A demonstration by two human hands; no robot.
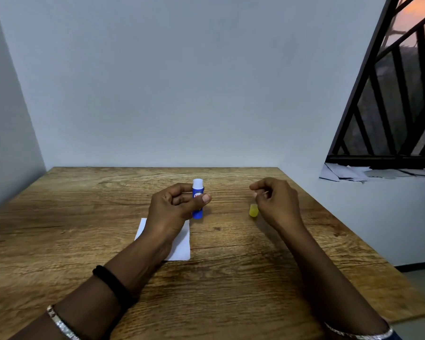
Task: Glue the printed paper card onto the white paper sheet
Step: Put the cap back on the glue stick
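Head view: a person's left hand [174, 204] grips one blue glue stick [197, 199] upright, its white tip bared, above one white paper sheet [180, 244] lying near-centre on the wooden surface [231, 278]. One yellow cap [253, 210] stands to the right, just beside the right hand [275, 202], whose curled fingers pinch something thin; whether it is the printed card cannot be told. Spreading glue thinly and evenly, out to the edges, would likely serve best.
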